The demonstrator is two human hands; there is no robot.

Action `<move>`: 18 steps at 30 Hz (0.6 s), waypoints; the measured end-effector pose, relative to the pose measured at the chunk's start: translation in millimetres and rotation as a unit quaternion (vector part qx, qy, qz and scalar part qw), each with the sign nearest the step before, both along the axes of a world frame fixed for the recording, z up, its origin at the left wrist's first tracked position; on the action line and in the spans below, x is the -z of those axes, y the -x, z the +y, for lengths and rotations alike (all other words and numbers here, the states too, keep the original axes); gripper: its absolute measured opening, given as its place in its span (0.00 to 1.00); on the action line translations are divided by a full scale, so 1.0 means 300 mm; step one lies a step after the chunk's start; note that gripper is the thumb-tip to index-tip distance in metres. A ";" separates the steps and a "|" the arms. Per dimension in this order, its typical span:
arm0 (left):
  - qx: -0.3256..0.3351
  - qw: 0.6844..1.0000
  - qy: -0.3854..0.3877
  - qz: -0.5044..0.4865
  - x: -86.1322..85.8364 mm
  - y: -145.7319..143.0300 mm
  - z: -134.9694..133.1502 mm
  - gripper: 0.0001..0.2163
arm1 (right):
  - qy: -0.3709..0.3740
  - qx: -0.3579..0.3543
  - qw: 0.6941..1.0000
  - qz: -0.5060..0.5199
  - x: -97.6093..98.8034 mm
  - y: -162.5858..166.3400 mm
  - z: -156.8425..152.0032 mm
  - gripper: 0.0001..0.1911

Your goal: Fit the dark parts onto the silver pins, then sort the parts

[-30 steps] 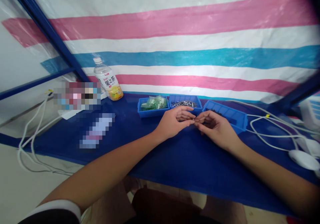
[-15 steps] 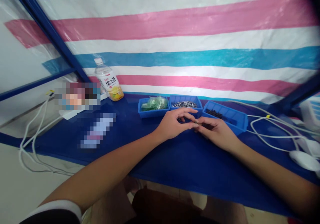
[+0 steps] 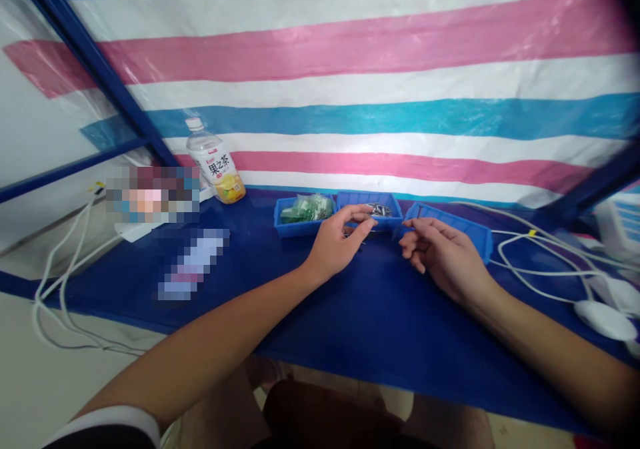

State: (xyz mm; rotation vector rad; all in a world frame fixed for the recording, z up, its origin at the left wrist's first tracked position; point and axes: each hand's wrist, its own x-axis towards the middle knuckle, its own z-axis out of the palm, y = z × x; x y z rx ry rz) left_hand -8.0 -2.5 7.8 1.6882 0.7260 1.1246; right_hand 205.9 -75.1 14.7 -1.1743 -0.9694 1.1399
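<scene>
My left hand [image 3: 336, 243] lies on the blue tabletop [image 3: 350, 315] in the head view. Its thumb and forefinger are stretched apart at the front edge of the middle blue tray [image 3: 353, 199], which holds small metal pins [image 3: 379, 209]. My right hand [image 3: 443, 252] is a short way to the right, in front of the right blue tray [image 3: 467, 227]. Its fingers are curled inward, and what they hold, if anything, is hidden. A gap of bare table separates the two hands.
A left blue tray [image 3: 285, 225] holds green parts [image 3: 307, 207]. A drink bottle [image 3: 215, 163] stands at the back left. White cables [image 3: 530, 249] and a white mouse [image 3: 600, 319] lie on the right, more cables [image 3: 60, 269] hang on the left. A striped tarp [image 3: 350, 102] forms the back wall.
My hands were touching fingertip to fingertip over the table. They have come apart: the left has moved up to the middle tray and the right has drawn back to the right.
</scene>
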 end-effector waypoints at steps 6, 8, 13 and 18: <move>-0.004 1.000 -0.015 -0.003 -0.002 0.005 -0.001 0.14 | 0.011 -0.039 0.998 -0.038 0.007 0.009 -0.016 0.22; -0.010 1.000 -0.019 -0.004 -0.006 0.006 -0.002 0.14 | -0.019 -0.055 0.988 -0.142 0.011 0.011 -0.025 0.22; -0.016 0.999 -0.043 -0.011 -0.008 0.008 0.000 0.13 | -0.214 -0.093 0.858 -0.458 0.014 0.032 -0.036 0.13; -0.008 0.998 -0.052 -0.014 -0.007 0.009 -0.001 0.13 | -0.315 -0.203 0.742 -0.557 0.024 0.062 -0.019 0.25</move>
